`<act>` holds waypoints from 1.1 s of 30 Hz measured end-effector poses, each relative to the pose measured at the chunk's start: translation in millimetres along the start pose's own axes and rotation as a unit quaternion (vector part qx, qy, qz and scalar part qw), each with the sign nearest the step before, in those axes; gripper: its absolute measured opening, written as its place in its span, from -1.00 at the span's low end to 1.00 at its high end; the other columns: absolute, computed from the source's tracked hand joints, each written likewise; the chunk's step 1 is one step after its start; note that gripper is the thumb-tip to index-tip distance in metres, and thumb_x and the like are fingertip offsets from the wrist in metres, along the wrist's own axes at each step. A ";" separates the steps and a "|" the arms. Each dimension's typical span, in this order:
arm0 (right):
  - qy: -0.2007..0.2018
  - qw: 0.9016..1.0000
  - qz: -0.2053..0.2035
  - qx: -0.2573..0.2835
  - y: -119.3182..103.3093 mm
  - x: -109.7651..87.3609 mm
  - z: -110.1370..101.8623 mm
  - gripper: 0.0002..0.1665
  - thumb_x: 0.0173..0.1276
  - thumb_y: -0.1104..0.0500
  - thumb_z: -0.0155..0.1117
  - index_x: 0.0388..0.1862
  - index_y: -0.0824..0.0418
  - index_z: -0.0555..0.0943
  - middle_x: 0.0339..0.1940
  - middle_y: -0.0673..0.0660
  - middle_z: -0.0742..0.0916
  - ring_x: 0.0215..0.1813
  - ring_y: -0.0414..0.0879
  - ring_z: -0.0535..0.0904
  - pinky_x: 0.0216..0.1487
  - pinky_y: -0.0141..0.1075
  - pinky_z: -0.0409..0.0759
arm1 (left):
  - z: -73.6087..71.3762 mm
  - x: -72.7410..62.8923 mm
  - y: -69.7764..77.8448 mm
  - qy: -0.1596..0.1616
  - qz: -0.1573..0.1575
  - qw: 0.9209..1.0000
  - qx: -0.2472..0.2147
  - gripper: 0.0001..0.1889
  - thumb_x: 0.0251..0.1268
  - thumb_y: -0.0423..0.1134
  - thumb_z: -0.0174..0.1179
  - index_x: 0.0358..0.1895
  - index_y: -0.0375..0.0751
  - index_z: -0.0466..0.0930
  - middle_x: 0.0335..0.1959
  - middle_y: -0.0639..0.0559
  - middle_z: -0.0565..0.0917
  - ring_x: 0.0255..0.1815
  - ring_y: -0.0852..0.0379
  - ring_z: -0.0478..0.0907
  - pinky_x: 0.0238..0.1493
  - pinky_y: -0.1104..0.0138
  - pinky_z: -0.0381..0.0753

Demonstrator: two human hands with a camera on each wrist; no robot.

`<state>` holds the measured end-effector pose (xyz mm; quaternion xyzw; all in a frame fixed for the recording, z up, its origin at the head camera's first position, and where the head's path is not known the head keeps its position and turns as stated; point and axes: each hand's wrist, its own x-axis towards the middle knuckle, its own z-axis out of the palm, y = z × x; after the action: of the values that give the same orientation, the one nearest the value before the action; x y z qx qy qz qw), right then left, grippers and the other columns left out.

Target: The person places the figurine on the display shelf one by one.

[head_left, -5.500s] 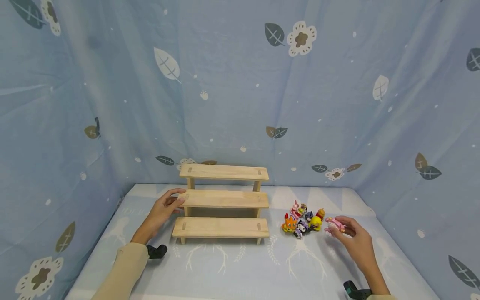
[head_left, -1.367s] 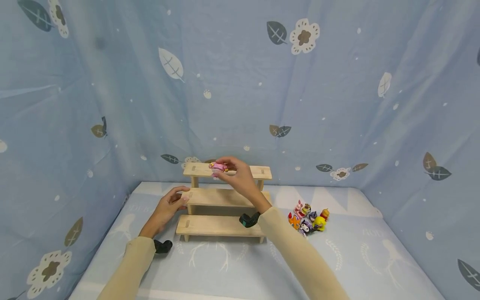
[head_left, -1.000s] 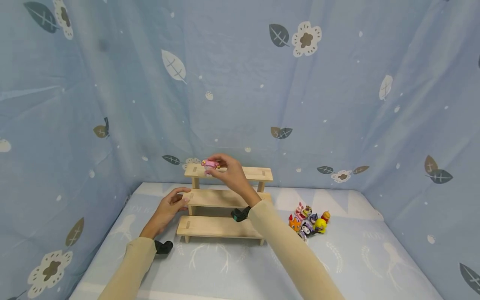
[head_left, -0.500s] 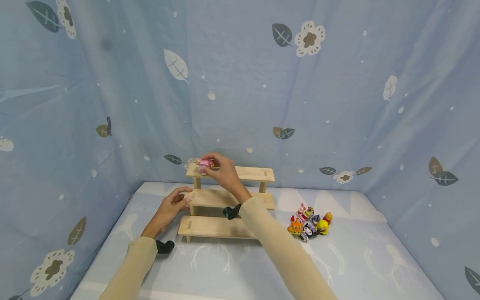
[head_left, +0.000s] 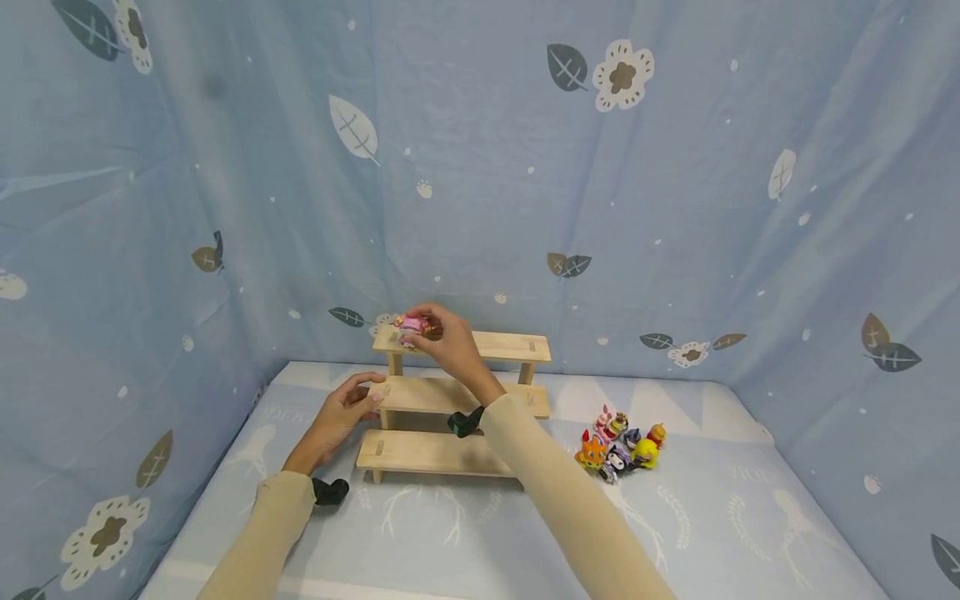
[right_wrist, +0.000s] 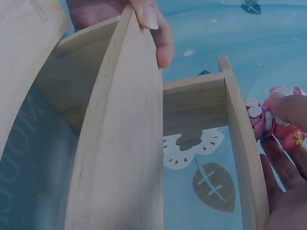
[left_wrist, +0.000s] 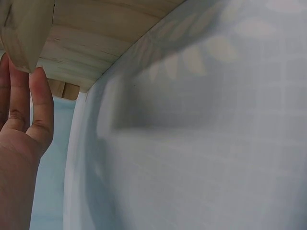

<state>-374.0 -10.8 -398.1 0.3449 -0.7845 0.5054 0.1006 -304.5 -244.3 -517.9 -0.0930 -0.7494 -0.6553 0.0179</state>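
A three-step wooden display stand [head_left: 442, 452] stands on the table. My left hand [head_left: 337, 418] grips the left end of its middle step, thumb on top; in the left wrist view the fingers of the left hand [left_wrist: 24, 110] meet the wood from below. Over the left part of the top step, my right hand [head_left: 453, 348] pinches a small pink figurine [head_left: 412, 325] between thumb and fingers. Seen from the right wrist, the figurine [right_wrist: 288, 136] has white and pink feet turned toward the top board [right_wrist: 242, 139], right at its surface.
Right of the stand, several colourful figurines cluster on the table, among them an orange one [head_left: 592, 452], a yellow one [head_left: 645, 453] and a black-and-white one [head_left: 616, 461]. A blue patterned curtain [head_left: 480, 167] hangs close behind the table.
My right hand has carried the pink figurine from beside the cluster leftward to the top step; over the last half second it barely moves. The left hand keeps its hold on the middle step.
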 end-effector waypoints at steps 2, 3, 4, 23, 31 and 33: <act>0.000 1.000 -0.003 0.001 0.4 -0.8 -0.6 -0.57 0.42 0.22 0.43 0.24 0.07 0.61 0.15 0.03 0.70 0.12 -0.16 0.67 0.11 -0.37 0.65 | 0.9 0.6 0.3 -0.001 0.001 1.000 0.000 -0.47 0.47 0.03 0.29 0.40 -0.01 0.45 0.07 -0.22 0.58 0.01 -0.04 0.62 0.12 -0.10 0.64; 0.000 1.000 -0.002 0.001 0.7 -1.6 -0.9 -0.56 0.42 0.22 0.44 0.24 0.05 0.60 0.14 0.02 0.70 0.11 -0.16 0.67 0.11 -0.37 0.65 | 1.2 0.8 0.3 -0.004 0.003 1.000 -0.002 -0.48 0.47 0.02 0.29 0.40 -0.01 0.45 0.07 -0.22 0.58 0.01 -0.04 0.62 0.12 -0.11 0.63; -0.001 1.000 -0.001 0.002 1.0 -2.4 -1.2 -0.55 0.41 0.21 0.44 0.24 0.04 0.60 0.14 0.01 0.70 0.10 -0.17 0.67 0.11 -0.37 0.65 | 1.4 1.2 -0.1 -0.007 0.005 1.000 -0.002 -0.48 0.48 0.01 0.28 0.40 -0.02 0.44 0.08 -0.22 0.58 0.01 -0.04 0.62 0.12 -0.12 0.63; 0.012 1.000 -0.010 0.003 2.4 -29.6 -23.9 -0.35 0.40 0.25 0.46 0.42 0.09 0.48 0.30 0.23 0.63 0.24 0.11 0.61 0.26 0.01 0.60 | 3.0 -5.3 -2.4 -0.002 -0.012 1.000 0.009 -0.44 0.46 0.08 0.29 0.41 0.01 0.44 0.10 -0.24 0.56 0.05 -0.10 0.57 0.10 -0.05 0.65; 0.032 0.999 -0.033 -0.007 3.5 -45.9 -57.1 -0.40 0.40 0.26 0.45 0.38 0.19 0.51 0.24 0.12 0.65 0.21 0.20 0.59 0.24 -0.08 0.61 | 1.2 -5.2 1.3 0.003 -0.008 1.000 0.010 -0.44 0.46 0.07 0.29 0.41 -0.01 0.44 0.11 -0.22 0.57 0.03 -0.04 0.59 0.11 -0.06 0.65; 0.037 0.999 -0.033 -0.009 5.8 -52.0 -67.1 -0.41 0.41 0.24 0.45 0.38 0.21 0.52 0.24 0.14 0.65 0.22 0.21 0.59 0.23 -0.07 0.62 | 1.4 -4.6 2.3 0.004 -0.008 1.000 0.008 -0.43 0.46 0.07 0.29 0.42 -0.02 0.43 0.12 -0.23 0.56 0.02 -0.04 0.58 0.11 -0.08 0.64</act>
<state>-352.0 71.4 -397.1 0.3508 -0.7729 0.5070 0.1496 -299.5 -243.2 -516.5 -0.0840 -0.7554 -0.6496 0.0160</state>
